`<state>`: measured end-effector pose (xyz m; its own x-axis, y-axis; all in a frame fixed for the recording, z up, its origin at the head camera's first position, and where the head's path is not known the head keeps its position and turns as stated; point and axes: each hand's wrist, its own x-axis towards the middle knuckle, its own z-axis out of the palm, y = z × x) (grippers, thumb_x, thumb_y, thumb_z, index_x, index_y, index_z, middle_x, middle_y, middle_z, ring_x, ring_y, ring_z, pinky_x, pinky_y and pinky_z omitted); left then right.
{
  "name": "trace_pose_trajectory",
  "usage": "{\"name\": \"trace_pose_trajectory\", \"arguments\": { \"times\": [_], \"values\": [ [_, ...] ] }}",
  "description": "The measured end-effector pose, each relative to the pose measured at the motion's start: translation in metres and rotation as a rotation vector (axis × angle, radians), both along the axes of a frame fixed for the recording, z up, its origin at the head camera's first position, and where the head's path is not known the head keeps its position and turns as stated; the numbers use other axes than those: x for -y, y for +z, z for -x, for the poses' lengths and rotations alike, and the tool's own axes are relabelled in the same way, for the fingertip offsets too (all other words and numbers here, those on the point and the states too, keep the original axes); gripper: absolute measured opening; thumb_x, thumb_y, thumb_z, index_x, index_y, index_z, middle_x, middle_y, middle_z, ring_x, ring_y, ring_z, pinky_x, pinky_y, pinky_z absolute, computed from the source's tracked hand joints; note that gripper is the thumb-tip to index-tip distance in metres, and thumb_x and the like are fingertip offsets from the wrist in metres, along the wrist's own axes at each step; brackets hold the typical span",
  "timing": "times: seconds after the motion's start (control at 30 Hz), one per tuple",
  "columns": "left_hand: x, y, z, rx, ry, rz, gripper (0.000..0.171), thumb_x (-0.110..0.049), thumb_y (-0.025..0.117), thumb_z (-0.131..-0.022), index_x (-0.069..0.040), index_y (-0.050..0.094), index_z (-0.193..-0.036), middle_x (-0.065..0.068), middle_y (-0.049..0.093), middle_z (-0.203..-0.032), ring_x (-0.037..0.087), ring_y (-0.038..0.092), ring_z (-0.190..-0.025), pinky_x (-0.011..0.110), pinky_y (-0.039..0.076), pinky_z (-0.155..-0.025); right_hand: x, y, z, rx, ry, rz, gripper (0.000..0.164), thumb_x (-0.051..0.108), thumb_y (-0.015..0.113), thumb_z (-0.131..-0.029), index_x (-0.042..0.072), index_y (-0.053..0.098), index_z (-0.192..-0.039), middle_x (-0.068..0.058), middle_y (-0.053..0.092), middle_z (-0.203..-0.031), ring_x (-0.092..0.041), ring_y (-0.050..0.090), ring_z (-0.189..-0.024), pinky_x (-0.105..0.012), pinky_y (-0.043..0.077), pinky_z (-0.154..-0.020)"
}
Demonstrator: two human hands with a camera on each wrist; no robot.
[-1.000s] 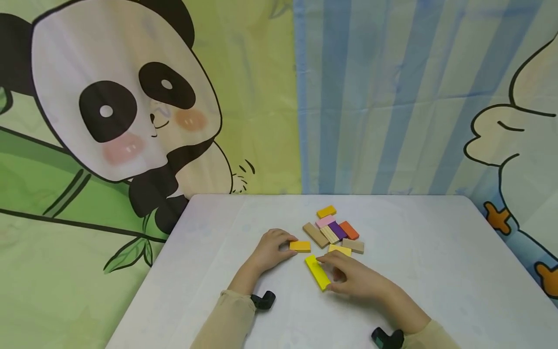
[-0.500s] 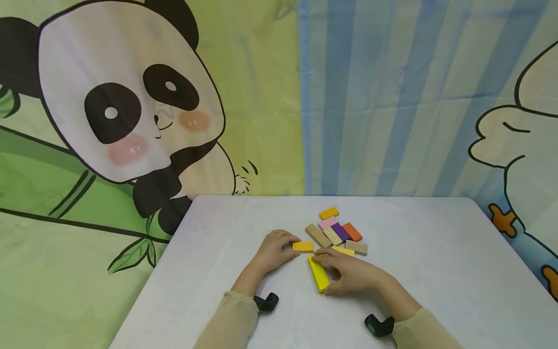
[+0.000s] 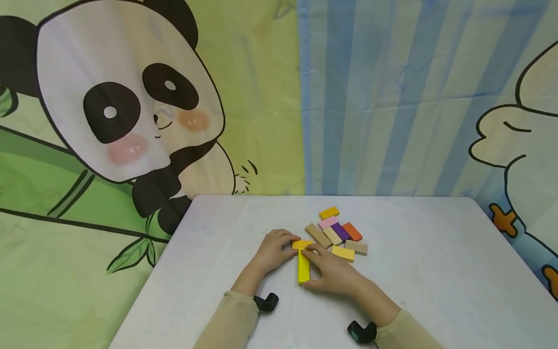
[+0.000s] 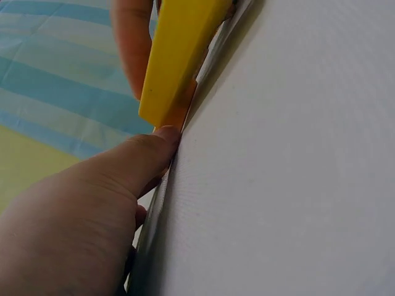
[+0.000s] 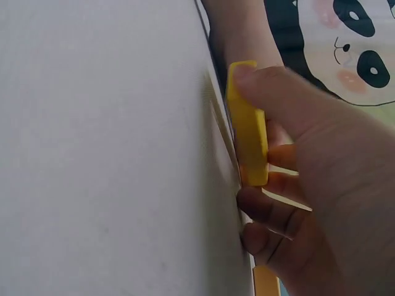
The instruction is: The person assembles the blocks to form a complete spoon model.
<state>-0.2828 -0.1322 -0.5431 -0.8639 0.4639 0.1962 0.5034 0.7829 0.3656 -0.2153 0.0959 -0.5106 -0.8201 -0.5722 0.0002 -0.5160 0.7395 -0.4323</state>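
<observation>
My left hand (image 3: 273, 250) pinches the left end of an orange-yellow block (image 3: 300, 244) lying on the white table. My right hand (image 3: 337, 271) grips a bright yellow block (image 3: 303, 267) by its two ends, thumb at the near end and fingers at the far one. That far end meets the middle of the orange-yellow block, so the two form a T in the head view. The left wrist view has the yellow block (image 4: 179, 61) overlapping the orange one just beyond the left thumb. In the right wrist view the thumb presses the end of the yellow block (image 5: 249, 129).
Behind the hands lie several loose blocks: a pale yellow one (image 3: 343, 254), tan ones (image 3: 318, 236), a purple one (image 3: 340, 231), a pink one (image 3: 328, 222), a red-orange one (image 3: 352, 231) and an orange one (image 3: 329, 213). Cartoon-printed curtains (image 3: 261, 97) hang behind the table (image 3: 240, 218).
My right hand has moved left with the yellow block and turned it from slanted to straight, against the orange-yellow block. The pale yellow block is uncovered. My left hand stays on its block.
</observation>
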Motion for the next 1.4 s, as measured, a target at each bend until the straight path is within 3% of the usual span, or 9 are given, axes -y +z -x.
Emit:
{"name": "trace_pose_trajectory", "arguments": {
  "times": [0.4, 0.87, 1.03, 1.1, 1.27, 1.4],
  "values": [
    [0.005, 0.002, -0.001, -0.002, -0.028, -0.014, 0.038, -0.042, 0.063, -0.096, -0.035, 0.062, -0.133, -0.006, 0.063, -0.126, 0.021, 0.052, -0.126, 0.047, 0.039, -0.111, 0.003, -0.010, -0.002, -0.098, -0.007, 0.007, 0.083, 0.062, 0.072, -0.081, 0.019, 0.048, -0.147, -0.001, 0.042, -0.149, -0.019, 0.055, -0.124, -0.040, 0.052, -0.102],
    [0.007, 0.001, -0.001, 0.020, -0.053, 0.028, 0.043, -0.044, 0.056, -0.099, -0.039, 0.053, -0.141, -0.006, 0.058, -0.135, 0.021, 0.047, -0.133, 0.048, 0.034, -0.115, 0.002, -0.013, 0.002, -0.094, -0.018, 0.019, 0.082, 0.067, 0.068, -0.081, 0.021, 0.049, -0.147, -0.003, 0.037, -0.157, -0.025, 0.050, -0.134, -0.045, 0.048, -0.107],
    [0.006, 0.009, -0.007, 0.078, -0.147, 0.123, 0.059, -0.061, 0.051, -0.095, -0.039, 0.041, -0.149, -0.008, 0.045, -0.150, 0.023, 0.036, -0.143, 0.053, 0.025, -0.120, -0.002, -0.013, 0.004, -0.027, -0.025, 0.077, 0.086, 0.068, 0.067, -0.080, 0.022, 0.045, -0.149, -0.001, 0.035, -0.158, -0.027, 0.047, -0.137, -0.050, 0.045, -0.109],
    [0.004, 0.012, -0.010, 0.096, -0.176, 0.156, 0.070, -0.070, 0.050, -0.090, -0.039, 0.037, -0.152, -0.009, 0.041, -0.153, 0.025, 0.033, -0.145, 0.054, 0.022, -0.121, -0.005, -0.013, 0.006, 0.022, -0.059, 0.143, 0.081, 0.065, 0.065, -0.084, 0.023, 0.045, -0.150, 0.000, 0.035, -0.158, -0.025, 0.052, -0.130, -0.050, 0.048, -0.105],
    [0.000, 0.014, -0.010, 0.097, -0.175, 0.208, 0.082, -0.082, 0.045, -0.083, -0.042, 0.030, -0.153, -0.012, 0.036, -0.157, 0.024, 0.029, -0.147, 0.052, 0.021, -0.122, -0.012, -0.014, 0.014, 0.101, -0.168, 0.282, 0.060, 0.048, 0.057, -0.098, 0.024, 0.044, -0.150, 0.004, 0.040, -0.157, -0.022, 0.054, -0.127, -0.047, 0.049, -0.104],
    [0.000, 0.012, -0.003, 0.098, -0.163, 0.229, 0.081, -0.082, 0.043, -0.084, -0.044, 0.026, -0.154, -0.014, 0.034, -0.158, 0.024, 0.027, -0.148, 0.052, 0.021, -0.122, -0.013, -0.009, 0.022, 0.140, -0.192, 0.318, 0.055, 0.038, 0.057, -0.100, 0.021, 0.044, -0.150, 0.002, 0.042, -0.156, -0.024, 0.046, -0.140, -0.050, 0.043, -0.111]
  ]
}}
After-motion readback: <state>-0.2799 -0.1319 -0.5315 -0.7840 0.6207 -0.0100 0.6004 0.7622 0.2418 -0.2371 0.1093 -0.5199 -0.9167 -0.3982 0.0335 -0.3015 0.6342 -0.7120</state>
